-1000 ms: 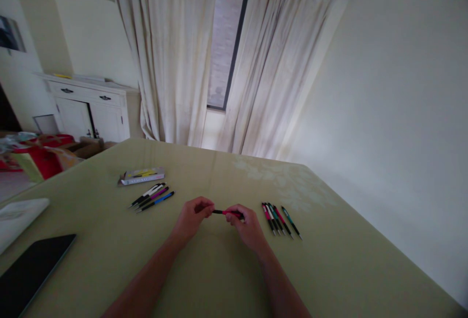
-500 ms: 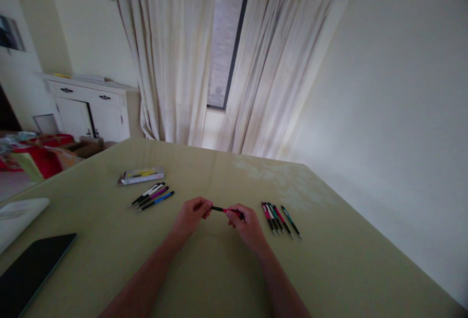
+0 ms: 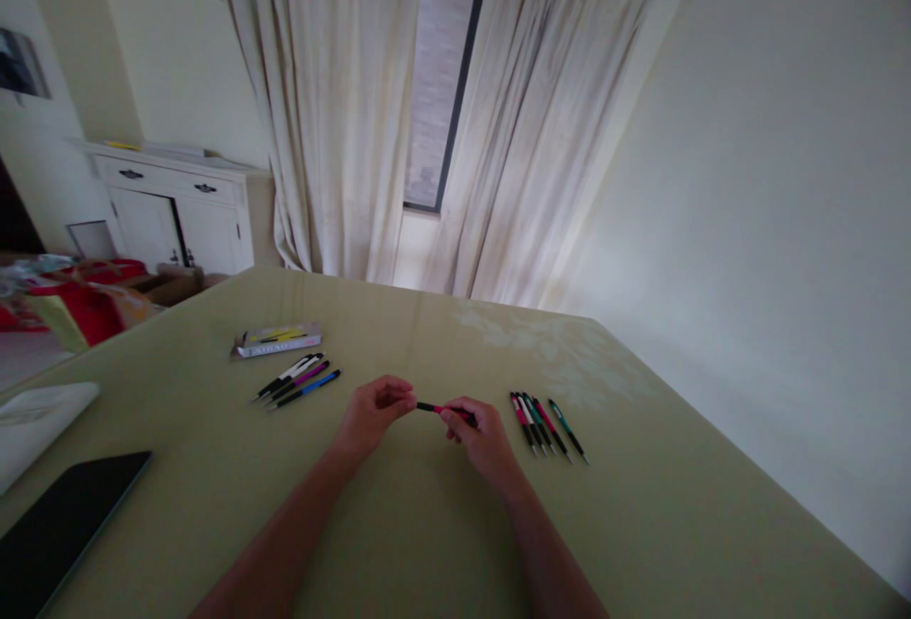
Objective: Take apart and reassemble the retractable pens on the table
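Observation:
A pink-and-black pen is held level above the table, between my two hands. My right hand pinches its pink end, and the fingers hide part of the barrel. At the other end, the thumb and fingertips of my left hand close on the black part and cover the tip. Right of my hands lies a row of several pens in pink, white and green with black grips. To the left lie several more, among them a white pen, a purple pen and a blue pen.
A small open pen box sits behind the left pens. Nearer on the left are a dark tablet-like slab and a white object. The pale green table spreads around my arms, with a wall to the right.
My left hand's fingers have risen slightly and loosened a little at the black end of the pen. The right hand keeps its grip. The pens on the table have not moved.

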{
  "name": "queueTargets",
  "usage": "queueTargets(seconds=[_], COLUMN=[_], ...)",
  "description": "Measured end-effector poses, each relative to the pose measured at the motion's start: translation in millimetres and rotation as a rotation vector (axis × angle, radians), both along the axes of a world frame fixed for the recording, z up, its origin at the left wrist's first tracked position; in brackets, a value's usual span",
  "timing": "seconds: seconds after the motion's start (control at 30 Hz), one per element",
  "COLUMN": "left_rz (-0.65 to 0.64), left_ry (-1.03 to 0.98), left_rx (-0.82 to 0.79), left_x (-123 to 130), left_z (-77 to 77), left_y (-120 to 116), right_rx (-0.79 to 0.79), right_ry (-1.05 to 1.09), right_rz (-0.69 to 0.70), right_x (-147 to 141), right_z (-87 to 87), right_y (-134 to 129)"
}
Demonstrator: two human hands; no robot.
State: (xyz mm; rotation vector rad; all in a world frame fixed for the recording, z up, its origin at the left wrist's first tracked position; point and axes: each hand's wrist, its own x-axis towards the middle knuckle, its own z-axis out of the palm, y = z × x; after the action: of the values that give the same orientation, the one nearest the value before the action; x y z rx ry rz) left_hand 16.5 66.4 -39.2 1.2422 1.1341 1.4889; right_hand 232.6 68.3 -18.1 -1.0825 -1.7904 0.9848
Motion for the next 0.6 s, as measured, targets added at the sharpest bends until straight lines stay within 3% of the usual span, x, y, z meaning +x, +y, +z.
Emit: queueTargets(seconds=[0.6], left_rz=[-0.006], left_ry=[-0.061], left_rx=[-0.021], left_x=[0.3], left_z=[0.9], left_y=[0.1], right_rx=[0.003], right_ry=[0.031], right_rz=[0.008], right_x=[-0.3], right_z=[1.0], right_y=[-0.7])
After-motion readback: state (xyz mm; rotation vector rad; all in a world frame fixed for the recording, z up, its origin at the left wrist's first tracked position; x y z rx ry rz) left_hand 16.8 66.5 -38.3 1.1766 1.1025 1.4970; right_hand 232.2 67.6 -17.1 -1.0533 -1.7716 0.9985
